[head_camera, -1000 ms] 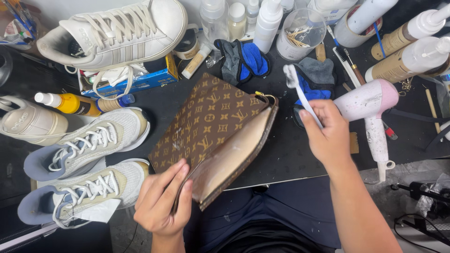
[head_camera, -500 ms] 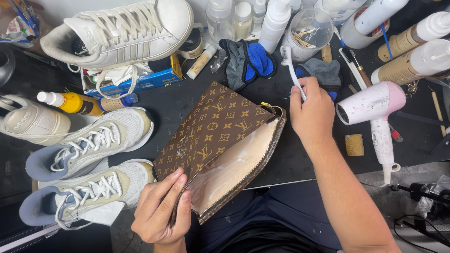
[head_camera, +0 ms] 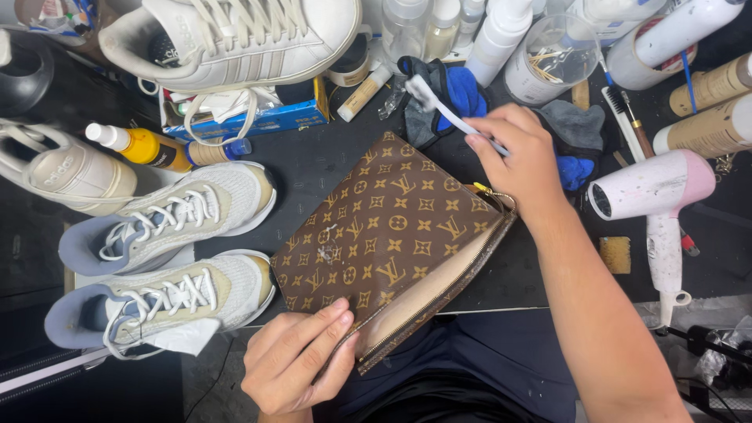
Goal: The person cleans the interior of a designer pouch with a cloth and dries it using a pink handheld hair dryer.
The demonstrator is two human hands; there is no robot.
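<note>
A brown patterned zip pouch (head_camera: 392,235) lies tilted on the black worktable (head_camera: 313,160), its tan open edge facing lower right. My left hand (head_camera: 298,360) grips its near corner, thumb on top. My right hand (head_camera: 517,157) hovers over the pouch's far right corner, holding a white toothbrush-like brush (head_camera: 439,106) whose head points up-left toward a blue and black cloth (head_camera: 458,90). A small whitish smear shows on the pouch near its left part.
A pair of beige and grey sneakers (head_camera: 172,258) sits left, with a white sneaker (head_camera: 235,39) on a blue box behind. A yellow spray bottle (head_camera: 145,147), a pink hair dryer (head_camera: 658,204), several bottles and brushes crowd the back and right.
My right hand has carried the brush leftward from beside the hair dryer to above the pouch's far corner. The left hand keeps its grip on the near corner.
</note>
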